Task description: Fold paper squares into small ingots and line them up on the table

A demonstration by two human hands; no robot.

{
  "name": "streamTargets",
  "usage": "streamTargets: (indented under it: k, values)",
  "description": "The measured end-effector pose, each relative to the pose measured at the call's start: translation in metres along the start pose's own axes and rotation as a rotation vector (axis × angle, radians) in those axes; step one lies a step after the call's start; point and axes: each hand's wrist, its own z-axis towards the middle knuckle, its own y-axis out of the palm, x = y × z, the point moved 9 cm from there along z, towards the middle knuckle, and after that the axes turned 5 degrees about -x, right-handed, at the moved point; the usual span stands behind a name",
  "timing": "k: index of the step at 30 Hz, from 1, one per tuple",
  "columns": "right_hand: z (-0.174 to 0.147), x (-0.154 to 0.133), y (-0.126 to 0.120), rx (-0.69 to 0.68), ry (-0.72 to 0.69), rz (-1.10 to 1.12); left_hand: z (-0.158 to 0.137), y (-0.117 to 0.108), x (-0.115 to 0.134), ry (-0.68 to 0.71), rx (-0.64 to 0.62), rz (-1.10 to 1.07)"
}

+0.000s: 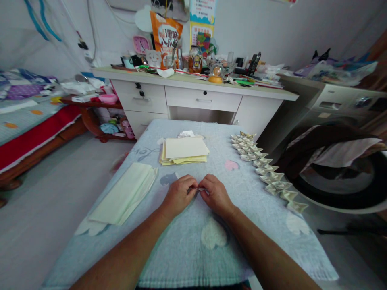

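Observation:
Over the middle of the cloth-covered table, my left hand [180, 195] and my right hand [215, 196] meet fingertip to fingertip. Both are closed in a pinch on one small piece of folded paper [200, 189]; only a thin edge of it shows, the rest is hidden by my fingers. Just beyond them lies a stack of cream and yellow paper sheets [186, 148]. Left of my left hand is a pile of long pale green paper [123, 194]. On the right, several folded paper boats [266, 169] stand in a slanting row.
A light blue patterned cloth [181, 249] covers the table. Crumpled white tissue [186, 133] sits behind the stack. A white desk [199, 96] crowded with items stands beyond. To the right is a washing machine [329, 104] with its door open and clothes hanging out; a bed [33, 117] is at left.

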Motion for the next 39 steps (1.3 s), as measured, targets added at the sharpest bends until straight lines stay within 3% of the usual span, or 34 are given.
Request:
streamTargets:
  k: [11,21,32,39]
  values:
    - [-0.005,0.0,0.008,-0.158,-0.022,0.058,-0.005,0.009,0.002,0.074,-0.129,0.205]
    - [-0.007,-0.005,0.008,-0.184,-0.076,0.013,-0.007,0.011,0.002,0.098,-0.28,0.241]
    - [-0.009,-0.01,0.008,-0.201,-0.077,-0.035,-0.009,0.015,0.001,0.123,-0.309,0.236]
    - [-0.008,-0.01,0.01,-0.187,-0.075,-0.031,-0.009,0.014,-0.005,0.053,-0.298,0.192]
